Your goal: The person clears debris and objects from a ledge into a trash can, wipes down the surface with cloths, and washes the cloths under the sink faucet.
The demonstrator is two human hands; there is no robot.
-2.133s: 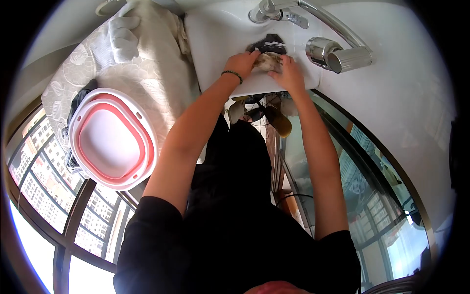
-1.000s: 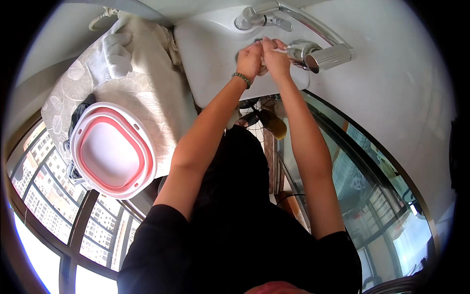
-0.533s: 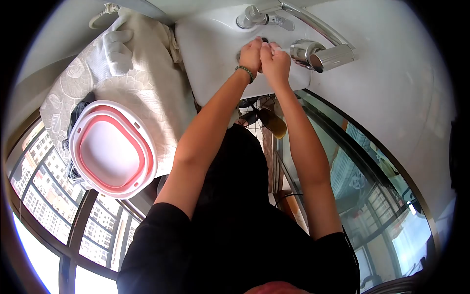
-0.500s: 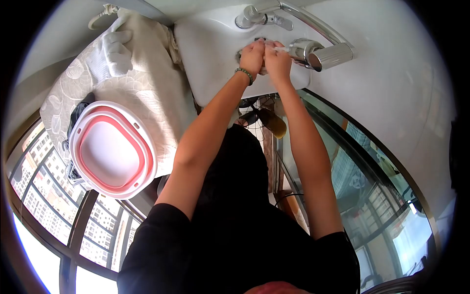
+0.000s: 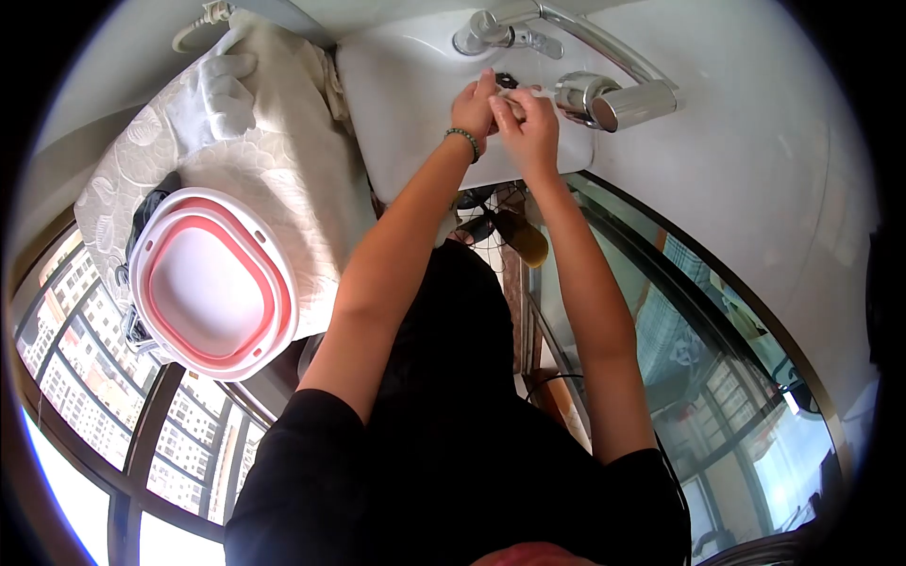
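Over the white sink, my left hand, with a green bead bracelet at its wrist, is partly closed with the thumb raised. My right hand is curled against its palm side, fingers bent. Something small and pale shows between the two hands, mostly hidden by the fingers; I cannot make out its kind. Just right of the hands is the chrome faucet head, with what looks like water running from it toward them. A dark drain opening lies just beyond the fingers.
The faucet lever is at the sink's back. To the left, a patterned cloth covers a surface bearing a pink-and-white collapsible basin and a white glove. A glass panel is on the right; windows are lower left.
My hands have drawn slightly apart from a tight clasp. The left thumb now points up, and the right hand has shifted a little toward me. The drain shows more.
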